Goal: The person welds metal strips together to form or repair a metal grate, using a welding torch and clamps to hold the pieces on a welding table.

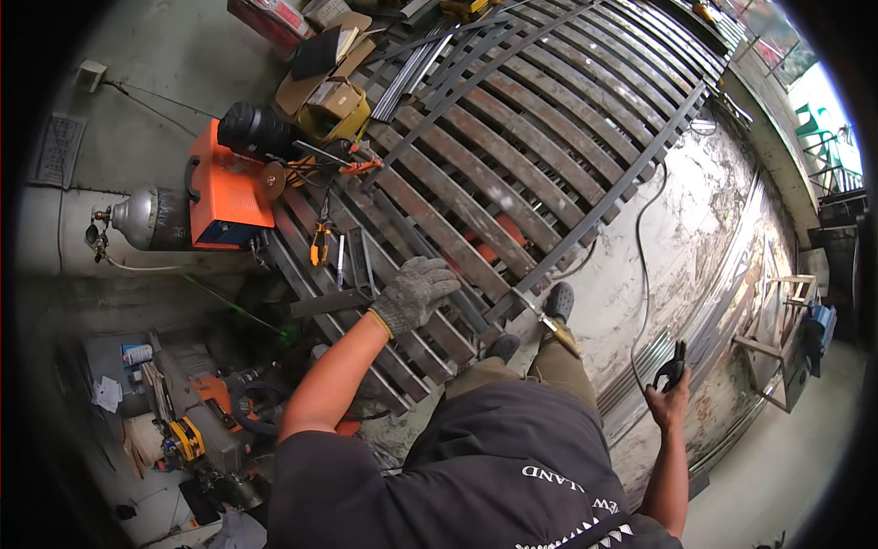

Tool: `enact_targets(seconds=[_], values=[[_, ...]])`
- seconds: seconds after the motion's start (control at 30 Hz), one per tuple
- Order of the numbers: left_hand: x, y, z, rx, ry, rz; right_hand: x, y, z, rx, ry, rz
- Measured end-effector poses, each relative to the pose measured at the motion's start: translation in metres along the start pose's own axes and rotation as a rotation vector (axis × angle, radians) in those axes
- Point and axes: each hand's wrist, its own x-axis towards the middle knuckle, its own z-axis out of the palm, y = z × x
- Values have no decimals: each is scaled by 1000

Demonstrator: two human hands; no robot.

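Observation:
My left hand [416, 295], in a grey knitted glove, lies over the near part of the slatted metal bench [512, 192]. Its fingers stretch out to the right across the bars, beside a loose flat steel piece [331, 303]. Off the bench's right side, my bare right hand [670, 403] is closed round a black clamp-like tool [672, 368]. A black cable [643, 265] runs down to that hand. Near the bench's front corner is a slim metal tool with a brownish end [560, 335]. Orange-handled pliers [320, 242] lie on the bars left of my glove.
An orange machine box [229, 188] stands at the bench's left, beside a grey gas cylinder [160, 218]. An angle grinder [283, 176] and a yellow bin [340, 117] are nearby. Tools clutter the lower left [187, 439]. A wooden frame [773, 343] stands at the right.

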Motion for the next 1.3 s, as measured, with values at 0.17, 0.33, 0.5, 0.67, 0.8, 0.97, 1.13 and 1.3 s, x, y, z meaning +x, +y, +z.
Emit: enact_targets(seconds=[0.17, 0.33, 0.5, 0.67, 0.8, 0.97, 1.13, 1.3], values=[[-6, -18, 13, 76, -111, 199, -50, -57, 4, 124, 78, -140], [8, -23, 33, 71, -223, 383, -105, -121, 5, 84, 149, -198], [7, -34, 41, 144, -242, 516, -144, -143, 22, 136, 171, -94], [12, -34, 39, 73, -218, 543, -165, -157, 43, 118, 231, -131], [10, -33, 38, 15, -205, 537, -168, -201, 39, 143, 132, -52], [23, -31, 36, 78, -342, 518, -175, -207, 44, 147, 73, 25], [40, -29, 19, 101, -378, 439, -184, -200, 49, 112, 200, -142], [44, -48, 24, 93, -268, 472, -197, -198, 48, 114, 148, -75]])
